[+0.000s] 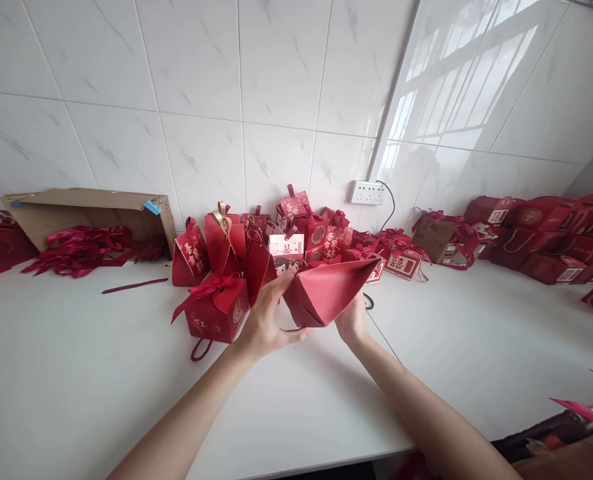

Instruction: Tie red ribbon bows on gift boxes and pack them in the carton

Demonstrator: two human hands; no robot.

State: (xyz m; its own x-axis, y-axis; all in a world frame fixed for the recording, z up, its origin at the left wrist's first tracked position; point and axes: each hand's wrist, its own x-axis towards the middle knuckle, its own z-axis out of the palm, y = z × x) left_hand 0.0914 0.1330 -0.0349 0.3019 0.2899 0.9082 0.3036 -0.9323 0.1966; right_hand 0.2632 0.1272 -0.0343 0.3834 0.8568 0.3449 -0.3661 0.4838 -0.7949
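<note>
Surface [66, 373]: plain white
Left: tipped cardboard box [76, 197], spilled red ribbons [79, 248], loose strip [135, 286]
Middle: clustered red gift boxes [319, 233]
Right end: piled red packages [541, 232]

Bright, cool daylight fills the view, its barred-window glare mirrored at two o'clock on glossy wall tiles [466, 87]. Toward five o'clock, a soft shadow [349, 373] falls below the red carton [329, 290]. Wide-angle distortion stretches the stacked boxes [541, 233] at three o'clock, their outer edges blurred.
</note>
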